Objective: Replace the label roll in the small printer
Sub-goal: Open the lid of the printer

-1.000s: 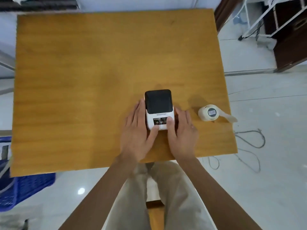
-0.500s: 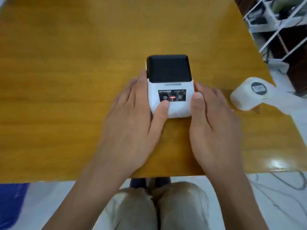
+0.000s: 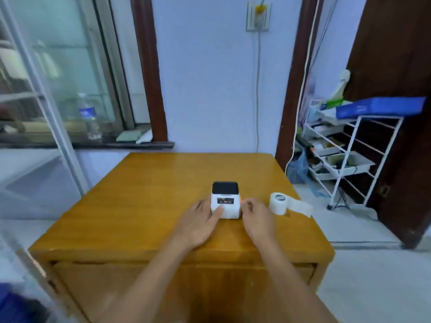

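A small white printer [image 3: 225, 201] with a black lid stands shut on the wooden table [image 3: 144, 206], near the front middle. My left hand [image 3: 200, 220] lies against its left side, thumb on the front face. My right hand [image 3: 257, 219] is at the printer's right side, fingers curled by an orange tab at the edge. A white label roll [image 3: 278, 202] lies on the table right of my right hand, with a loose strip trailing off to the right.
A white wire rack [image 3: 345, 157] with trays and a blue box stands right of the table by a dark door. A window ledge with a bottle [image 3: 89, 117] lies at the back left. A cable hangs down the wall behind.
The camera has tilted up from a top-down look to a forward view of the room. My right hand's fingers have curled in at the printer's right edge; my left hand stays on the printer.
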Demonstrator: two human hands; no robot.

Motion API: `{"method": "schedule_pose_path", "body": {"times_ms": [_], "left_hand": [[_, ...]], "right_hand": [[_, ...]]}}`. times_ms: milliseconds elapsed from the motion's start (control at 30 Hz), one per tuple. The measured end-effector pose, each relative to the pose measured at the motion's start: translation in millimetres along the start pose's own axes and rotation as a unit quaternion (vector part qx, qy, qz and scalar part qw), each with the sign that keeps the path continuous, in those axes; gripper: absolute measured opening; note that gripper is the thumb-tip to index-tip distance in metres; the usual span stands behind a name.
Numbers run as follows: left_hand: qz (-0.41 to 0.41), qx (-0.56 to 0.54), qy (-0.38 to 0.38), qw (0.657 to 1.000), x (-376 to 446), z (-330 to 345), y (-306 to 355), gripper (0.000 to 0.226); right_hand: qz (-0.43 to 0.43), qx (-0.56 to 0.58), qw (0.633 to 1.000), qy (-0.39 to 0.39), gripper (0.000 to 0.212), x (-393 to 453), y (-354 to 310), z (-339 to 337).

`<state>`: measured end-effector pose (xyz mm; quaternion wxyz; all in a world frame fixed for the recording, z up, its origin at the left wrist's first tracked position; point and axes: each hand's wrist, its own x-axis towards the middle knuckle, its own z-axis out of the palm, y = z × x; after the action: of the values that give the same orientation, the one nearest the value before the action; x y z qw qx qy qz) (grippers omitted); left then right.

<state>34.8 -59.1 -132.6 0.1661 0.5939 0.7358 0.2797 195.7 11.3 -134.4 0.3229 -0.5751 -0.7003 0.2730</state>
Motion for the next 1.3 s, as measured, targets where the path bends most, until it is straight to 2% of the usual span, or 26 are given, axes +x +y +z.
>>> {"method": "schedule_pose_path", "body": {"times_ms": [167, 267, 367, 500, 667, 733, 867, 1000, 1233, 1300], "left_hand": [[0.012, 0.015, 0.001, 1.0, -7, -2, 3, 0.07], [-0.009, -0.061, 0.031, 0.998, -6, -7, 5, 0.054], [-0.032, -0.133, 0.043, 0.99, 5, -7, 1, 0.047], [-0.062, -0.168, 0.072, 0.981, 17, -4, -9, 0.061], [-0.058, -0.121, 0.086, 0.987, 26, -2, -7, 0.071], [-0.05, -0.106, 0.071, 0.99, 31, -5, -6, 0.076], [-0.057, -0.196, 0.055, 0.977, 39, -15, -9, 0.073], [-0.029, -0.205, 0.028, 0.978, 38, -10, -16, 0.081], [-0.047, -0.224, 0.042, 0.972, 43, -10, -14, 0.093], [-0.051, -0.226, 0.044, 0.972, 44, -9, -15, 0.089]], "right_hand": [[0.005, 0.022, 0.999, 0.025, 0.018, 0, -2, -7], [0.022, 0.02, 1.0, 0.005, 0.02, 5, -2, -6], [0.057, 0.067, 0.996, -0.019, 0.023, 12, -3, -9], [0.091, 0.162, 0.98, -0.074, 0.021, 20, -4, -14], [0.128, 0.206, 0.962, -0.129, 0.019, 32, -5, -20], [0.136, 0.208, 0.959, -0.134, 0.019, 34, -7, -21], [0.137, 0.211, 0.957, -0.147, 0.016, 38, -5, -22], [0.128, 0.186, 0.96, -0.166, 0.022, 42, -4, -21], [0.081, 0.136, 0.972, -0.175, 0.015, 46, -2, -18], [0.068, 0.121, 0.973, -0.185, 0.012, 47, -1, -19]]}}
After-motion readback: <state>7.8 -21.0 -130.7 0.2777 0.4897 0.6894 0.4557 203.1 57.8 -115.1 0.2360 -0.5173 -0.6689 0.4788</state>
